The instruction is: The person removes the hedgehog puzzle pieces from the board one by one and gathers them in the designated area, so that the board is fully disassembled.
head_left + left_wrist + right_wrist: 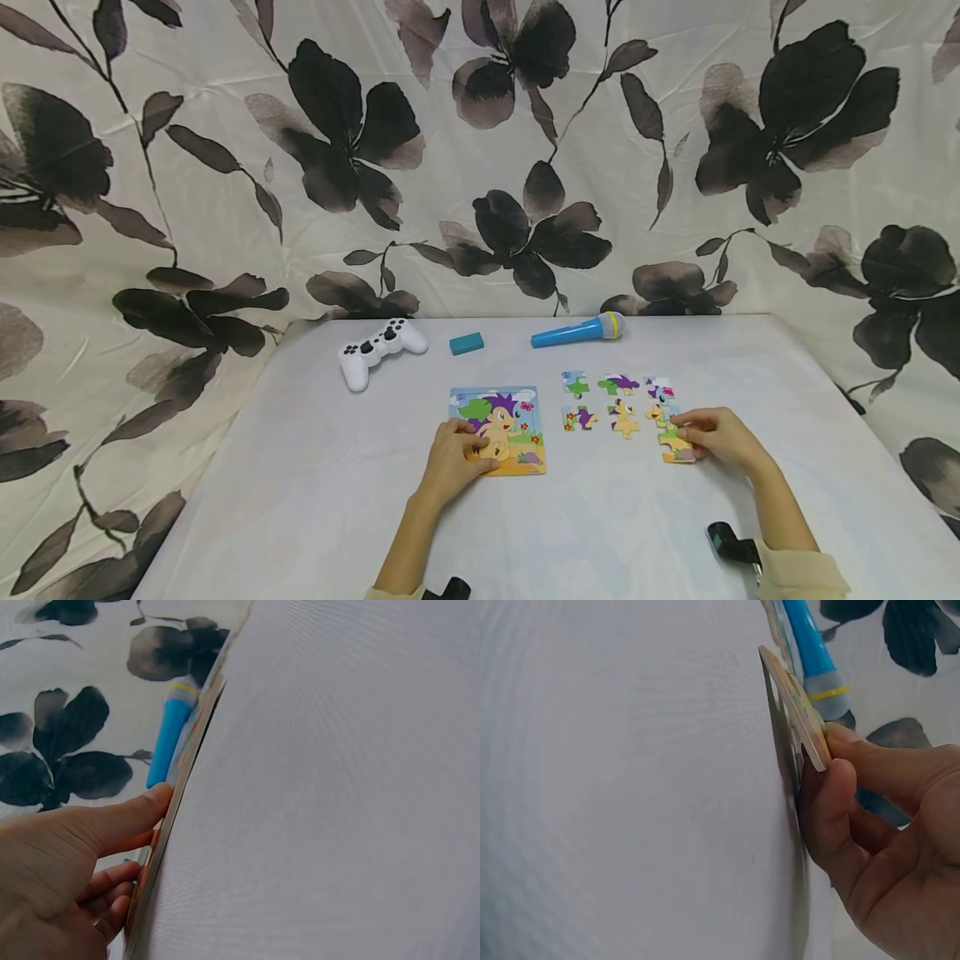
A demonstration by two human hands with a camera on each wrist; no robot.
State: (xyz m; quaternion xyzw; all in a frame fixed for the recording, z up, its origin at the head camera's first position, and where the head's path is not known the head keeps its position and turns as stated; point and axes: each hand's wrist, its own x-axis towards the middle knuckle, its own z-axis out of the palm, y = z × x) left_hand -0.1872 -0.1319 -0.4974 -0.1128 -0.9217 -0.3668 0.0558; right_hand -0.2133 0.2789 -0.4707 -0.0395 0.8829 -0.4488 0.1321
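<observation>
The puzzle board with a purple-haired hedgehog picture lies flat on the table. My left hand rests on its left part, fingers spread over the picture. In the left wrist view, the thumb touches the edge of the board. My right hand pinches a green and orange puzzle piece between thumb and finger. The right wrist view shows this piece tilted, one edge raised over the cloth. Several loose pieces lie in rows between the board and my right hand.
Behind the board lie a white game controller, a teal block and a blue toy microphone. A white cloth covers the table. Floral fabric hangs behind the table's far edge.
</observation>
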